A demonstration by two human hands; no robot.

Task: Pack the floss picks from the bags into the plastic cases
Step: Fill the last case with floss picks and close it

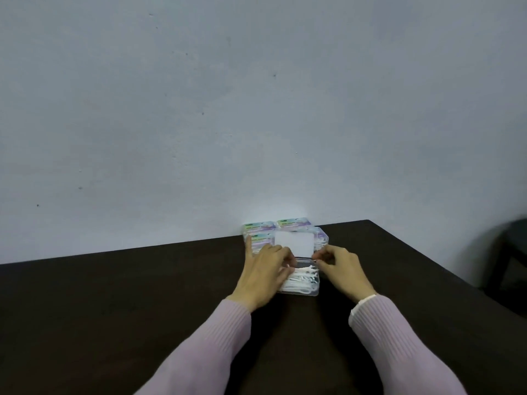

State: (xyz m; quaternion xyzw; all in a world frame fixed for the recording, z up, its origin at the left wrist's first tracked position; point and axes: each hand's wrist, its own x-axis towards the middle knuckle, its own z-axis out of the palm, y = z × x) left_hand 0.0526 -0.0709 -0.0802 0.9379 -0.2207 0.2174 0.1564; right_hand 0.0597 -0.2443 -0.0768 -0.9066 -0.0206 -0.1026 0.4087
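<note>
Clear plastic case (299,280): one, open, on dark table (114,295) near the far edge, between both hands. Hinged lid (293,243) raised, white label facing the camera. Likely light, thin-walled, rigid, smooth; liable to slide on the tabletop if pushed from one side only. Best held by the short side walls or pinched at the hinge corners.

Floss picks (299,277): white, loose heap inside the case, count not legible. Probably very light, springy, prone to tangle and spill; better pressed flat before the lid closes.

Packaged cases (261,230): at least three with coloured printed labels, against the wall, just behind the open case; one more clear edge at right (322,238), contents unclear.

Bags: none identifiable.

Left hand (265,272): over the left side of the case, fingers bent down onto the picks, index finger extended towards the packaged cases; whether anything is gripped cannot be told.

Right hand (340,269): fingers curled, thumb and fingertips pinching the right rear corner of the case by the hinge.

Sleeves: two, pale lilac ribbed knit.

Dark chair (510,252): one, partly visible at far right.
</note>
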